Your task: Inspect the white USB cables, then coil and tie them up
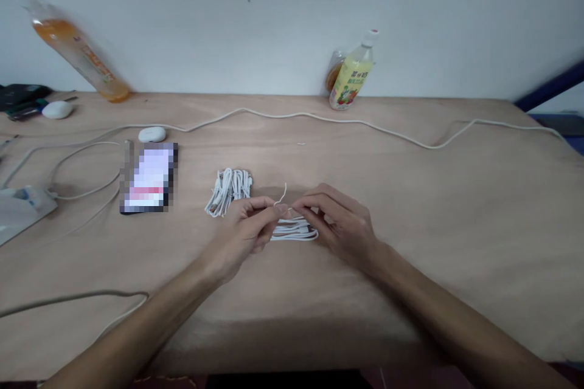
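Note:
Both hands meet near the middle of the wooden table. My left hand (256,223) is closed, its thumb and finger pinching a thin white tie (283,194) whose free end sticks up. My right hand (341,219) is closed too, fingertips together on the tie's other part, close to the left fingertips. Just below and between the hands lies a folded bundle of white cable (296,231), partly hidden by the fingers. Beyond my left hand sits a pile of coiled white cables (233,185).
A phone (150,177) and a white case (152,134) lie left. One long white cable (278,115) crosses the table's back. A yellow-labelled bottle (353,78) and an orange drink bottle (84,58) stand by the wall. More cables (73,296) lie at the left.

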Motion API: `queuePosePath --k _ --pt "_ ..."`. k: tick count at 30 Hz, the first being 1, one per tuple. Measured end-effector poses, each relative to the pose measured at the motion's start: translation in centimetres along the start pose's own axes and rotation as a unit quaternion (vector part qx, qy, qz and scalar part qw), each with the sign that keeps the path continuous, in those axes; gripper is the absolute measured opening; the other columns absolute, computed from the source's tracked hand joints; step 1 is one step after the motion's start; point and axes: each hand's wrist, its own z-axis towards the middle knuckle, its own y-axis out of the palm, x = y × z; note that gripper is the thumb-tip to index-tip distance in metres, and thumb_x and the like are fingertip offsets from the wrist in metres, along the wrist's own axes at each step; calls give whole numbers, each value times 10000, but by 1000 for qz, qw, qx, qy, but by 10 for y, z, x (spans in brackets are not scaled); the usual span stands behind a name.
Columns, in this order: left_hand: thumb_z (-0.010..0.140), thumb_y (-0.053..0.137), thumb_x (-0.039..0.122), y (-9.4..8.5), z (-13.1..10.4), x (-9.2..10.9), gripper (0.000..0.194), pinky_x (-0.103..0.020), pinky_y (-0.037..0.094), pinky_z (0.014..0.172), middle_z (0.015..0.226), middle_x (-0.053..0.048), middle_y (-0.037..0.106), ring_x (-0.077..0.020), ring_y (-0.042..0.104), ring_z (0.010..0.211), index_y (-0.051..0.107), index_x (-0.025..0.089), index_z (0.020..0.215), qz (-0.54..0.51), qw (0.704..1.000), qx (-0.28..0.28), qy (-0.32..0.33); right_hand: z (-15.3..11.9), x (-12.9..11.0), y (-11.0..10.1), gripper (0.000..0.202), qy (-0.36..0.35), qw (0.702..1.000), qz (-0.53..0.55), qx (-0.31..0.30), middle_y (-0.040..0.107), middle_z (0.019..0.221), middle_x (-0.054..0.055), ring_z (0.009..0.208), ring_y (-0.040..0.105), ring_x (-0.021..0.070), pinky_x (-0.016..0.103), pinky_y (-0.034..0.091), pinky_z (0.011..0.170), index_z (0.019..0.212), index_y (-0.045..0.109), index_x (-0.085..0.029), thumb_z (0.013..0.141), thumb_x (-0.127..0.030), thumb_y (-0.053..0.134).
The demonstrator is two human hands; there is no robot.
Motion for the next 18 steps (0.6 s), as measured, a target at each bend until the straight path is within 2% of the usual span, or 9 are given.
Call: queuePosePath --k 2,5,9,11,14,18 --pt "806 850 451 -1 1 0 400 -223 137 400 522 84 403 -50 237 429 576 220 629 -10 1000 -5 -7 0 -1 0 169 6 1000 2 -1 804 982 52 823 740 169 301 621 708 1104 751 -229 1082 -95 650" --pt "858 821 457 -3 2 -1 402 -214 191 407 478 76 412 -58 283 422 611 213 617 36 998 -7 40 1 -2 -2 138 24 1000 8 -18 788 955 50 795 718 156 276 588 666 1069 740 -214 1085 -107 655" --pt "882 815 411 -4 3 -5 213 -200 295 400 503 65 532 -83 414 432 800 198 875 107 984 48 137 2 -2 -3 122 53 998 29 -29 746 897 29 709 652 130 248 525 590 1019 721 -209 1092 -139 654" --pt "886 814 395 -4 3 -7 224 -199 358 399 540 50 606 -94 475 437 822 191 977 104 978 72 164 2 -1 -3 121 65 997 37 -29 727 879 21 684 619 123 243 507 574 1010 715 -206 1094 -150 650" --pt "913 799 376 -5 3 -8 199 -198 414 416 557 31 658 -94 509 434 826 183 955 91 976 72 184 2 -2 -2 119 77 995 48 -28 719 869 14 689 613 121 235 505 571 1004 709 -208 1086 -144 651" --pt "936 785 338 -6 3 -8 168 -195 433 446 559 31 659 -88 524 447 836 178 928 88 975 64 194 2 -5 -2 104 103 992 72 -15 712 887 7 700 636 115 215 511 543 1021 701 -216 1067 -135 654"
